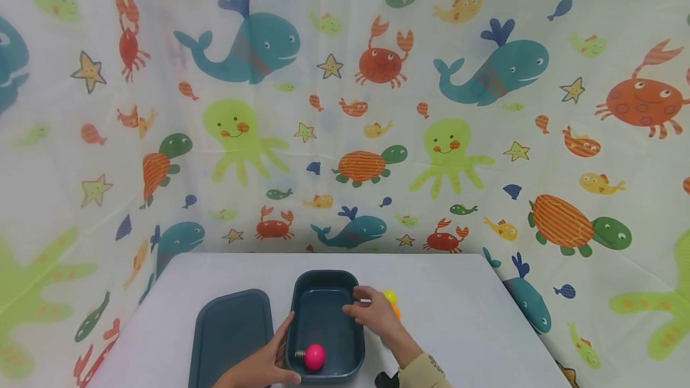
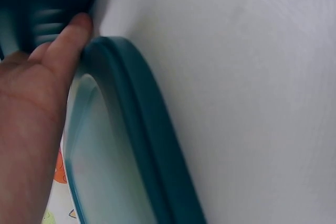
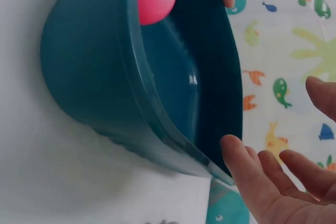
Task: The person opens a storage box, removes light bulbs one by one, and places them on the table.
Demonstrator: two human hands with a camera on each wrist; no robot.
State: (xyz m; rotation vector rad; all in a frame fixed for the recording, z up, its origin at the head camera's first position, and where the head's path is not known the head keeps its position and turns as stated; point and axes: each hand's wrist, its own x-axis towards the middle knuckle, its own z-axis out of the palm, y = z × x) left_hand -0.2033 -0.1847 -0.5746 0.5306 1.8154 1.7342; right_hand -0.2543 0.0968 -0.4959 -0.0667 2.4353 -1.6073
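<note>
A dark blue-green plastic container (image 1: pixel 329 319) stands on the white table. In its near left part lies a bright pink ball (image 1: pixel 315 357), with a short ribbed silvery piece (image 1: pixel 299 354) beside it. My left hand (image 1: pixel 264 361) touches the container's near left corner, its straight fingers along the outer left wall and the thumb at the front. My right hand (image 1: pixel 374 310) hovers at the right rim with loosely bent fingers, holding nothing. In the right wrist view those fingers (image 3: pixel 239 161) are near the rim. Left of the container lies a matching lid (image 1: pixel 232 331).
A yellow ball (image 1: pixel 390 297) and an orange thing (image 1: pixel 396 312) sit right of the container, partly hidden by my right hand. Near the right forearm lies a black object (image 1: pixel 386 380). Behind the table hangs a sea-animal curtain (image 1: pixel 334 35).
</note>
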